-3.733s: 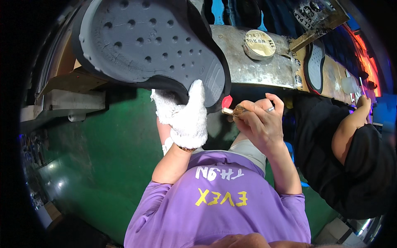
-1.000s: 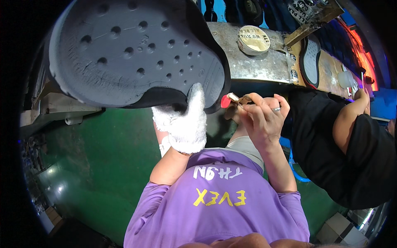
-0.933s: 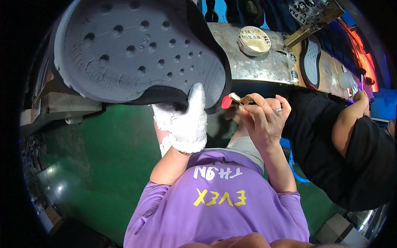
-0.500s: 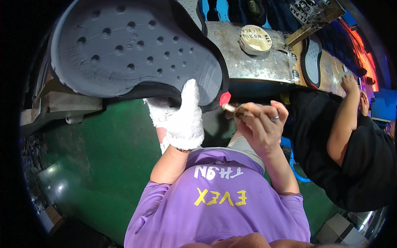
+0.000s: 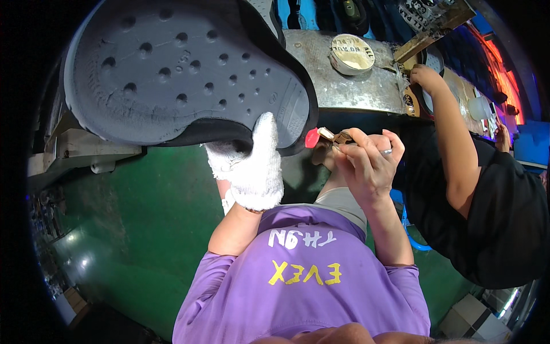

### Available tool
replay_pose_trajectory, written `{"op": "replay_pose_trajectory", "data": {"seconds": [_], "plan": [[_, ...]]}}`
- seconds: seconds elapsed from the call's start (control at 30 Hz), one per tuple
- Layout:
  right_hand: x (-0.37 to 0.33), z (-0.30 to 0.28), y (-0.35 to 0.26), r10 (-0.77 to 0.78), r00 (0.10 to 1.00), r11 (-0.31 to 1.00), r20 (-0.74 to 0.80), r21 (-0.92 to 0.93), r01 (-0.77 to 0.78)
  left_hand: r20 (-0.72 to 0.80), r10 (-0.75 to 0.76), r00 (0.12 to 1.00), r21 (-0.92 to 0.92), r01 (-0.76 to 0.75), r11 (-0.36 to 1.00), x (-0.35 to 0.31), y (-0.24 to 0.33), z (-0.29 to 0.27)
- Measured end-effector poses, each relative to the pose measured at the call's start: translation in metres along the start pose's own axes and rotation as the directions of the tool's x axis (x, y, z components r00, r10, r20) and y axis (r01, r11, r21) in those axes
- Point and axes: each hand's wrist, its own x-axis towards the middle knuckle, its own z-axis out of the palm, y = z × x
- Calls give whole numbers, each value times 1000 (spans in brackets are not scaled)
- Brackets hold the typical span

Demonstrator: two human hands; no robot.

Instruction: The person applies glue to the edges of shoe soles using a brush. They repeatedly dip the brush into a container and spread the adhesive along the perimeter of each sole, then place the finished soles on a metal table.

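In a white knitted glove, my left hand (image 5: pixel 255 166) grips a large dark grey shoe sole (image 5: pixel 189 74) by its narrower end. Its thumb lies on the dimpled face, with the other fingers hidden behind. My bare right hand (image 5: pixel 369 160), a ring on one finger, is closed around a small brush (image 5: pixel 326 134) with a pale and brown handle. The brush's red tip (image 5: pixel 311 138) is at the black side edge of the sole's narrow end. Whether the tip touches that edge I cannot tell.
A round tub (image 5: pixel 352 53) of pale stuff stands on the worn metal bench (image 5: pixel 361 94). To the right, a co-worker's hand (image 5: pixel 428 79) is at another sole by a wooden bar (image 5: pixel 432 34). More soles lie at the back. The floor (image 5: pixel 132 200) is green.
My right hand and the brush have shifted slightly, and the handle has turned so its back end sits higher. The sole has tilted a little. The co-worker's arm has swung left to the other sole.
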Motion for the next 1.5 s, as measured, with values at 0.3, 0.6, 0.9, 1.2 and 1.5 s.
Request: {"op": "replay_pose_trajectory", "data": {"seconds": [0.3,0.6,0.9,1.2,1.5], "plan": [[4,-8,-19,-48,997,997,65,58,44,49,-149,988,-128,155,980,2,-1,-1],[5,-7,-16,-57,998,998,39,33,56,-13,-20,1000,-105,18,994,-1,4,6],[1,0,-5,5,1000,1000,-15,15,-4,72,-61,996,-9,62,998,2,-11,-10],[-1,-4,-16,-15,999,999,50,30,13,217,271,938,352,-334,875,7,-26,-25],[-27,4,-10,116,993,964,-2,240,-112,-27,-317,948,-581,244,777,70,-23,-10]]}}
